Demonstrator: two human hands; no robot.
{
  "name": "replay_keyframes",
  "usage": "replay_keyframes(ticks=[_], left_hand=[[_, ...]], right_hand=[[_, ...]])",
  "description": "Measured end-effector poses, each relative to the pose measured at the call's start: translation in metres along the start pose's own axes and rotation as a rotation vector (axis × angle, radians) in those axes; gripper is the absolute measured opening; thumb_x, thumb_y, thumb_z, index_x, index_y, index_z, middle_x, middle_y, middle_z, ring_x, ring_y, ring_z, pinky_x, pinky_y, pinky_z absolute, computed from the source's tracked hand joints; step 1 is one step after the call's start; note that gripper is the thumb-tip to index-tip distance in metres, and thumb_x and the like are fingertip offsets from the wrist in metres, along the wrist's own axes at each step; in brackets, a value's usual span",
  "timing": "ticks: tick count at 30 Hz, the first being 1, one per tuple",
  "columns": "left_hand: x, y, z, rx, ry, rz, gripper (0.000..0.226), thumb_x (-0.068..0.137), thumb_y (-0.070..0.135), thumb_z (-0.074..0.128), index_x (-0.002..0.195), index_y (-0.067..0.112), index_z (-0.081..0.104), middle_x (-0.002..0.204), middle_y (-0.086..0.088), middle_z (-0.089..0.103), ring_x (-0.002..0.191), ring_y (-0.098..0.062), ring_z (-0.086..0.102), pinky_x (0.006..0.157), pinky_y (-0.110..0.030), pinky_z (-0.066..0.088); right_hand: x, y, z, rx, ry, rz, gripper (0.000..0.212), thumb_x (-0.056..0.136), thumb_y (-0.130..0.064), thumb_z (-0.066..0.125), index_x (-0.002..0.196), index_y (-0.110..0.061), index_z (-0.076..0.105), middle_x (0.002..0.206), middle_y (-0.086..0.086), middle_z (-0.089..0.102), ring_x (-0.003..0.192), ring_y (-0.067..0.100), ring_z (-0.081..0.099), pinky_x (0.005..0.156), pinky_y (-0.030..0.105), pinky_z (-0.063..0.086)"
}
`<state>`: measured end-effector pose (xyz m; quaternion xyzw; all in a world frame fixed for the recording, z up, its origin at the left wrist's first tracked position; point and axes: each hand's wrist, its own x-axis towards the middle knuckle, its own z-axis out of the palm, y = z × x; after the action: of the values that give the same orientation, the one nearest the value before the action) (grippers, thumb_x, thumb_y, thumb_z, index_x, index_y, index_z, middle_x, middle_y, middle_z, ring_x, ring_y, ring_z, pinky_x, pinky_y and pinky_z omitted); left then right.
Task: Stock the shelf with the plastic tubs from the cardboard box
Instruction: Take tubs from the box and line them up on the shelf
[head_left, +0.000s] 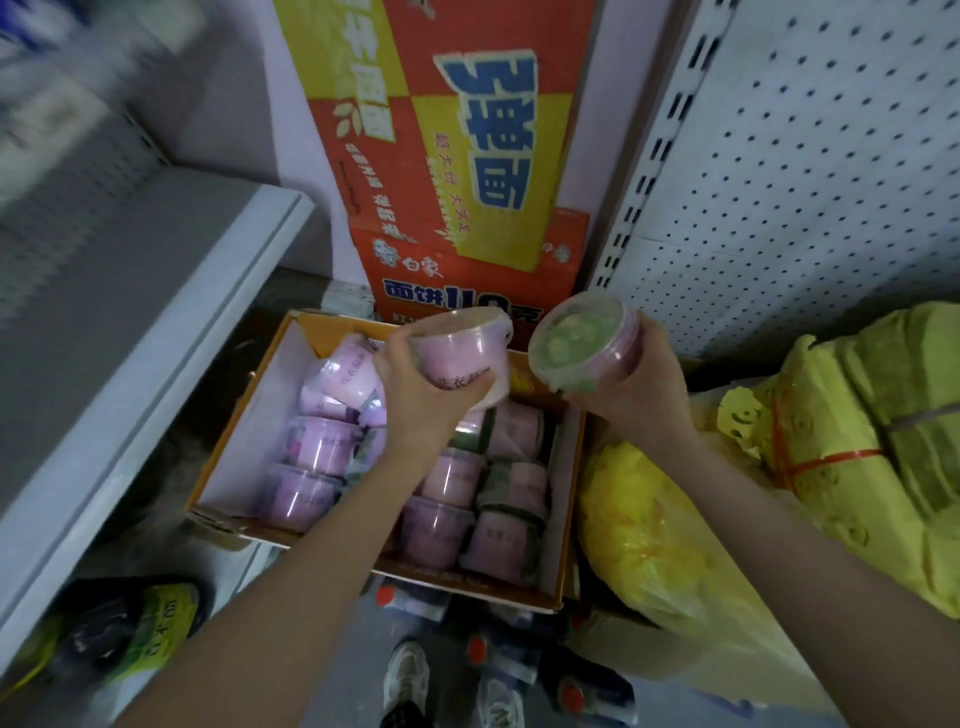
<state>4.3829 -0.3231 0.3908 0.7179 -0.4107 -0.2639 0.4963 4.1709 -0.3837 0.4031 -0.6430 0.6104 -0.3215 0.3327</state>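
An open cardboard box on the floor holds several pink plastic tubs lying in rows. Above the box, my left hand grips one pink tub by its side. My right hand holds a second tub tilted so its clear lid with green contents faces me. The grey shelf runs along the left, blurred, with its white front edge beside the box.
A tall red and yellow carton stands behind the box. A white pegboard panel rises at right. Yellow bags and bundles crowd the right side. Bottles with red caps and my shoes are below.
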Motion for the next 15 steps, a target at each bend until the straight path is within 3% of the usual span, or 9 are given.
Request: replay_keyframes(ticks=[4, 6, 9, 15], left_hand=[[-0.005, 0.038, -0.053, -0.008, 0.073, 0.086, 0.078, 0.054, 0.022, 0.089, 0.112, 0.026, 0.037, 0.107, 0.011, 0.048, 0.105, -0.019, 0.052, 0.084, -0.022, 0.046], [-0.01, 0.056, -0.085, -0.014, 0.111, 0.102, 0.078, 0.055, 0.022, 0.089, 0.114, 0.023, 0.039, 0.112, 0.004, 0.051, 0.105, -0.019, 0.051, 0.087, -0.033, 0.048], [-0.022, 0.082, -0.136, 0.002, 0.198, 0.16, 0.076, 0.052, 0.032, 0.087, 0.11, 0.033, 0.038, 0.117, -0.003, 0.052, 0.107, -0.024, 0.052, 0.091, -0.047, 0.046], [-0.056, 0.126, -0.238, 0.062, 0.407, 0.216, 0.077, 0.049, 0.046, 0.081, 0.11, 0.037, 0.035, 0.117, -0.002, 0.051, 0.108, -0.024, 0.052, 0.091, -0.048, 0.046]], right_hand=[[-0.015, -0.054, -0.007, 0.08, -0.004, -0.027, 0.096, 0.044, -0.038, 0.091, 0.126, -0.029, 0.041, 0.113, -0.015, 0.053, 0.1, 0.001, 0.053, 0.083, 0.028, 0.052], [-0.021, -0.085, -0.008, 0.1, -0.027, -0.068, 0.097, 0.045, -0.037, 0.092, 0.126, -0.029, 0.041, 0.115, -0.015, 0.052, 0.106, 0.007, 0.053, 0.088, 0.034, 0.053], [-0.029, -0.13, -0.006, 0.139, -0.067, -0.127, 0.101, 0.044, -0.037, 0.092, 0.13, -0.026, 0.04, 0.118, -0.014, 0.052, 0.111, 0.008, 0.053, 0.09, 0.028, 0.048], [-0.06, -0.225, 0.008, 0.252, -0.108, -0.275, 0.095, 0.048, -0.024, 0.092, 0.128, -0.019, 0.043, 0.111, -0.013, 0.049, 0.108, 0.004, 0.047, 0.09, 0.015, 0.036]])
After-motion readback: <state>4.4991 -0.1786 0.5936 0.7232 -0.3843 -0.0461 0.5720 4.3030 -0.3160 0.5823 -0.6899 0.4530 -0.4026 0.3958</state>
